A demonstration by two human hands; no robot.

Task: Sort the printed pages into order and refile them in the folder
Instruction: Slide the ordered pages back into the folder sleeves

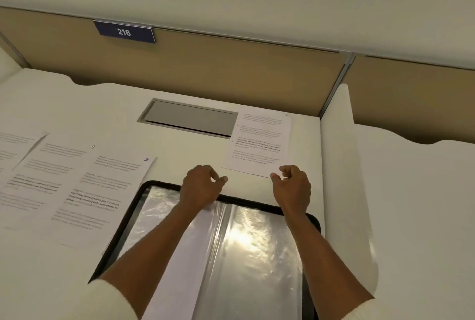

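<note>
Both hands are hovering over the far edge of the open folder [231,242], which is lying at the 6 o'clock part of the white desk [77,281], its black rim framing shiny clear sleeves with one plain white sheet [180,268] tucked into the left side. The left hand [201,186] is sitting at the centre with its fingers loosely curled and gripping nothing. The right hand [293,188], toward 3 o'clock of it, is pinching thumb against forefinger at the near right corner of a single printed page [259,142] (whether the paper is actually caught between them I cannot tell). That page is lying flat toward 1 o'clock, partly covering a grey cable hatch [190,119]. Other printed pages [77,186] are fanning out overlapped at 9 o'clock, two bearing handwritten numbers 9 and 10. A blue plate [124,32] reading 216 is hanging at 11 o'clock.
</note>
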